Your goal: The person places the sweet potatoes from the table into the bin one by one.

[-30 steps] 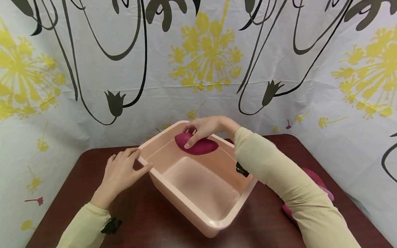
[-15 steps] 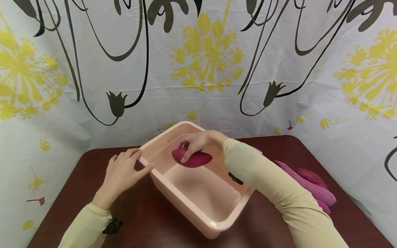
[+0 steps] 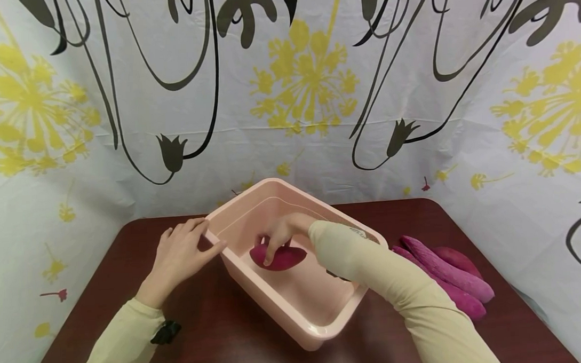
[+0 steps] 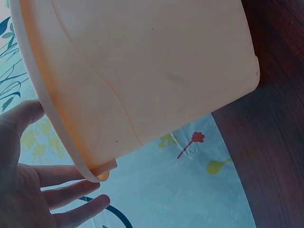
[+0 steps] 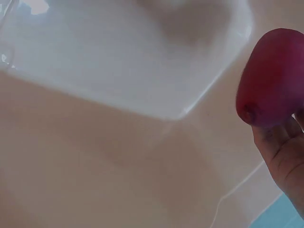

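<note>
My right hand [image 3: 281, 232] reaches down inside a peach plastic basin [image 3: 270, 301] and grips a magenta-skinned sweet potato [image 3: 289, 258] from above. It lies lengthwise under the fingers, low over the basin's floor. In the right wrist view one end of that sweet potato [image 5: 273, 78] shows, with a small brown tip, beside part of the hand. My left hand [image 3: 180, 255] rests at the basin's left corner, its thumb and extended fingers touching the rim. From the left wrist view, the fingers [image 4: 66, 194] stretch out at the basin's lip, outside its wall.
To the right of the basin, several more magenta sweet potatoes [image 3: 444, 269] lie side by side, partly behind the right sleeve [image 3: 394, 274]. The dark red-brown table [image 3: 214, 323] meets a patterned white cloth backdrop [image 3: 289, 149] behind and at the sides.
My right hand has lowered the sweet potato from near the far rim down into the basin, slightly leftward. The sweet potatoes at right are less covered by my sleeve. My left hand stays put.
</note>
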A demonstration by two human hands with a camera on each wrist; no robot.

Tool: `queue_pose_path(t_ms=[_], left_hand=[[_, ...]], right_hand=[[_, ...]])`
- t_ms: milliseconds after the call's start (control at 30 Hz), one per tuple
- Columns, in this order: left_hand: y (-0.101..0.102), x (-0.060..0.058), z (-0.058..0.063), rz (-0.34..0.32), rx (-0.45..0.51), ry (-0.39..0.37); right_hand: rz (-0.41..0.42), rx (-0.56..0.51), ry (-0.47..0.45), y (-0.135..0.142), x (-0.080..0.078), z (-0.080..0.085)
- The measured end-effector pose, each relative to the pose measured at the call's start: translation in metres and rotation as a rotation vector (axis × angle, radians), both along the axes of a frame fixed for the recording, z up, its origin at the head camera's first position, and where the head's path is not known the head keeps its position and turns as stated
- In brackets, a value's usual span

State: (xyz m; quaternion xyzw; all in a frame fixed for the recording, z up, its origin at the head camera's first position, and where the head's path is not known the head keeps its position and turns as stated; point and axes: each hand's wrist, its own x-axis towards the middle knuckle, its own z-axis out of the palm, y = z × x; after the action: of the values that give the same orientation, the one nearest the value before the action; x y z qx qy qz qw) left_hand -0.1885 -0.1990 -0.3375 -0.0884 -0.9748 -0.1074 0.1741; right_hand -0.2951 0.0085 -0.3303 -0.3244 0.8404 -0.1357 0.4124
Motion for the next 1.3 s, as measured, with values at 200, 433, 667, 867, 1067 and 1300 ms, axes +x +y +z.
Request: queue_pose_path(t_ms=[200, 433, 667, 867, 1067, 1300], left_hand=[[0.001, 0.0, -0.001, 0.003, 0.006, -0.002], [0.0, -0.001, -0.001, 0.0, 0.004, 0.002], [0.0, -0.001, -0.001, -0.003, -0.001, 0.009], [0.0, 0.0, -0.001, -0.003, 0.0, 0.001], [-0.001, 0.0, 0.0, -0.006, -0.003, 0.002], [0.0, 0.0, 0.001, -0.005, -0.004, -0.003]], right_hand=[[0.032, 0.074, 0.02, -0.008, 0.01, -0.008], [0.066, 0.113, -0.002, -0.016, 0.021, -0.014], [0.073, 0.162, 0.001, -0.021, 0.029, -0.019], [0.098, 0.2, -0.014, -0.026, 0.034, -0.022], [0.136, 0.239, -0.03, -0.029, 0.036, -0.026], [0.153, 0.246, -0.046, -0.029, 0.037, -0.027]])
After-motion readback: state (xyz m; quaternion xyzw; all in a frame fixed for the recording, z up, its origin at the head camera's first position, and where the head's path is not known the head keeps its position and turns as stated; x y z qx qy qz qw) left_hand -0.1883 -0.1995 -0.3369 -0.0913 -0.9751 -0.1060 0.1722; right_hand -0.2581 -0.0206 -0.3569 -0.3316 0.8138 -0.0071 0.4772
